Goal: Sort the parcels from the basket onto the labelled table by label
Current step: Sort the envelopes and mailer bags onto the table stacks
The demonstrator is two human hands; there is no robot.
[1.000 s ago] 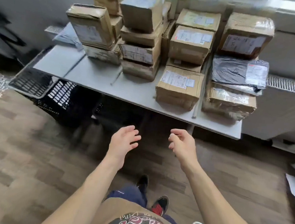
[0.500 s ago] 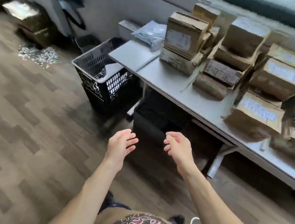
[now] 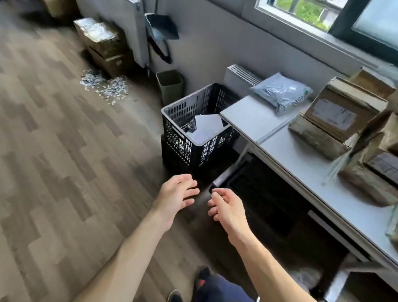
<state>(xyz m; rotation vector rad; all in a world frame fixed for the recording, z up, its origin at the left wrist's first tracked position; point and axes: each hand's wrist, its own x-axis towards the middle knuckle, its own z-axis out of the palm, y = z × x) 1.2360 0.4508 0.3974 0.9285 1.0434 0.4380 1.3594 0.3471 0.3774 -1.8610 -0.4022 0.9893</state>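
A black slotted basket [image 3: 182, 135] stands on the floor at the left end of the grey table [image 3: 295, 164]. Inside it lies a white parcel [image 3: 207, 127] with something shiny beside it. On the table sit several brown cardboard parcels [image 3: 340, 115] stacked toward the right, and a grey plastic mailer [image 3: 281, 91] at the far left corner. My left hand [image 3: 177, 197] and my right hand [image 3: 227, 208] hover side by side above the floor, just in front of the basket. Both have relaxed fingers and hold nothing.
A small olive bin [image 3: 170, 85] stands by the wall behind the basket. A dustpan [image 3: 160, 30] hangs on the wall. Foil-wrapped boxes [image 3: 102, 38] and scattered scraps [image 3: 105, 87] lie on the floor at the far left. A dark crate [image 3: 268, 198] sits under the table.
The view has swung left, away from the stacked parcels and toward the basket, which now sits mid-frame. Both hands stay empty and side by side in front of me.
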